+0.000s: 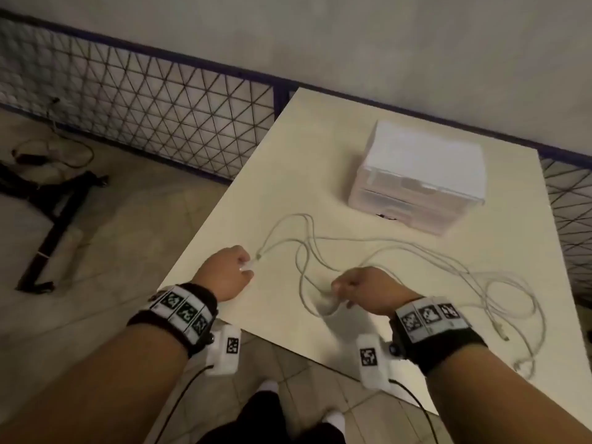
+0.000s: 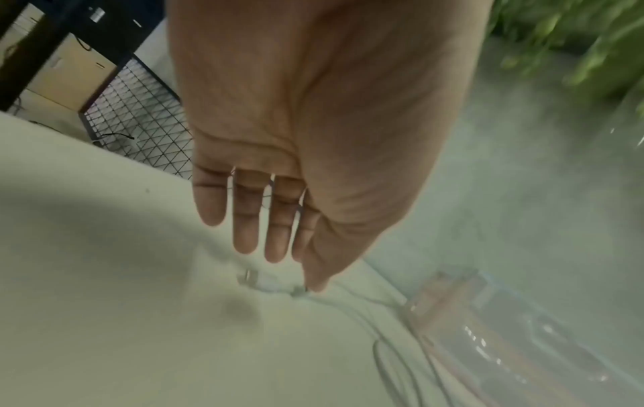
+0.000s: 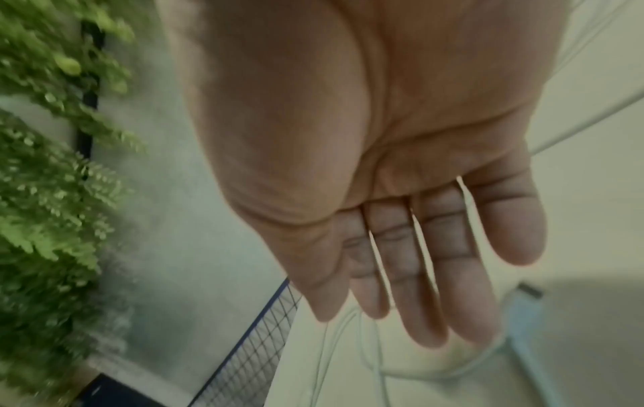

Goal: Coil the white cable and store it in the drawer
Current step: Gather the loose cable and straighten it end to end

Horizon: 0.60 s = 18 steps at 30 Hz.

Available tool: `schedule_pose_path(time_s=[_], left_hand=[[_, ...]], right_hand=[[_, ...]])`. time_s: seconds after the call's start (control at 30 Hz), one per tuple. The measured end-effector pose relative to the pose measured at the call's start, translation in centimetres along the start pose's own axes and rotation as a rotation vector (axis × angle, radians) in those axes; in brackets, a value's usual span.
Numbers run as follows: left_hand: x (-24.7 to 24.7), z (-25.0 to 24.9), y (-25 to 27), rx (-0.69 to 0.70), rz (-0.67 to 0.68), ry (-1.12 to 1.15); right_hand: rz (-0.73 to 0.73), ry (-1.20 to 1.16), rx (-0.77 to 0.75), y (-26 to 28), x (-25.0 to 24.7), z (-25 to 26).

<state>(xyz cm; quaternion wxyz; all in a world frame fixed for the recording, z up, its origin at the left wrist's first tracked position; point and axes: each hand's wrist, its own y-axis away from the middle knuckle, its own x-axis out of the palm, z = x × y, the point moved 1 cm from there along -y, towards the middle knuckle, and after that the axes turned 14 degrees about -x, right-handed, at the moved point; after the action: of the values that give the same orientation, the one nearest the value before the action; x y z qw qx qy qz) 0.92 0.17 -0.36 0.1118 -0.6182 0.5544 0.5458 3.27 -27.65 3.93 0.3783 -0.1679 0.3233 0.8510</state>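
Note:
The white cable [image 1: 349, 240] sprawls in loose tangled loops over the cream table [image 1: 288, 149], trailing off toward the right edge. My left hand [image 1: 246, 267] hovers over one connector end [image 2: 249, 276] near the table's left edge. Its fingers are straight and the thumb tip touches the cable beside the plug. My right hand [image 1: 339, 293] reaches down onto a loop [image 3: 418, 374] near the front edge, its straight fingertips [image 3: 428, 333] at the cable. The translucent white drawer unit [image 1: 419, 174] stands at the back, its drawers pushed in.
A dark wire-mesh fence [image 1: 144, 123] runs behind and left of the table. A black stand and cords [image 1: 57, 213] lie on the tiled floor to the left. Green ferns [image 3: 52, 165] show along the wall.

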Motion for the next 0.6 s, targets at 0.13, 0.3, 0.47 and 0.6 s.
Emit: schedule_pose_path(time_s=[0.13, 0.3, 0.47, 0.6], left_hand=[[0.9, -1.2, -1.6, -0.135, -0.021, -0.148], [2.0, -1.8, -2.8, -0.130, -0.083, -0.059], [1.7, -3.1, -3.0, -0.020, -0.105, -0.074], [-1.2, -5.1, -2.2, 0.204, -0.037, 0.202]], right_hand=[[-0.035, 0.151, -0.022, -5.0, 0.9, 2.9], [-0.119, 0.264, -0.057, -9.2, 2.6, 4.7], [-0.105, 0.324, -0.189, -11.1, 4.3, 5.9], [-0.215, 0.553, -0.297, -10.8, 3.3, 5.7]])
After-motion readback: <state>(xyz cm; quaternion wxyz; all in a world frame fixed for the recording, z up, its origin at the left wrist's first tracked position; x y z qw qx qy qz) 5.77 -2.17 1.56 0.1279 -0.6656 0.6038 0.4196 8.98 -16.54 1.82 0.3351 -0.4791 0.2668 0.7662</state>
